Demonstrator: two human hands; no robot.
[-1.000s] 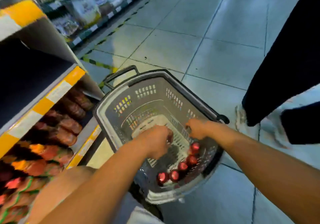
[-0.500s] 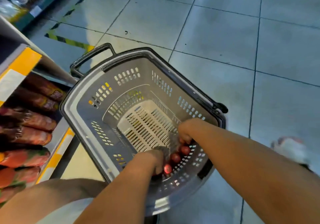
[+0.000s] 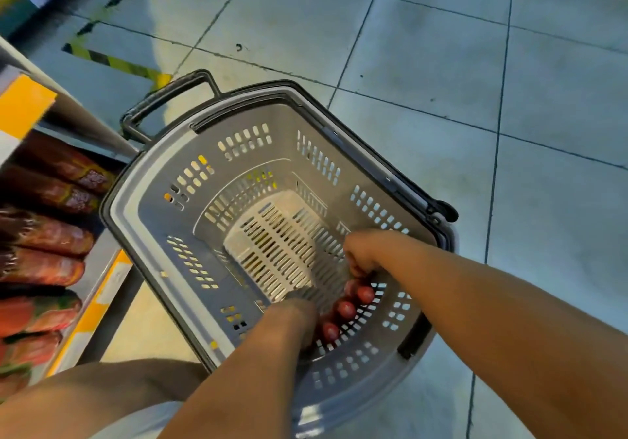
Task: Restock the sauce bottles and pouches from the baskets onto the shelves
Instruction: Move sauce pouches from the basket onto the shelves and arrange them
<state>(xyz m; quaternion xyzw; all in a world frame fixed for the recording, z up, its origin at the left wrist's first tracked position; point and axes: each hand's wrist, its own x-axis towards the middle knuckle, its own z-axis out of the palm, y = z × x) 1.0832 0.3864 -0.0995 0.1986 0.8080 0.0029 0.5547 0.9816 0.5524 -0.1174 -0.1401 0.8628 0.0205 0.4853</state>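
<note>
Both hands down in the basket (image 3: 159, 214) corner. Right hand (image 3: 362, 251) looks curled round a red-capped bottle (image 3: 365, 294); left hand (image 3: 299, 319) sits over the others, can't tell its fingers tbh. Risk imo: caps are packed tight, so yanking one knocks its neighbours over. Shelf (image 3: 98, 289) is just left.

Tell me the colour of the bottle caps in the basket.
Red, seen in the head view: the bottle caps sit at the near end of the grey basket.
</note>
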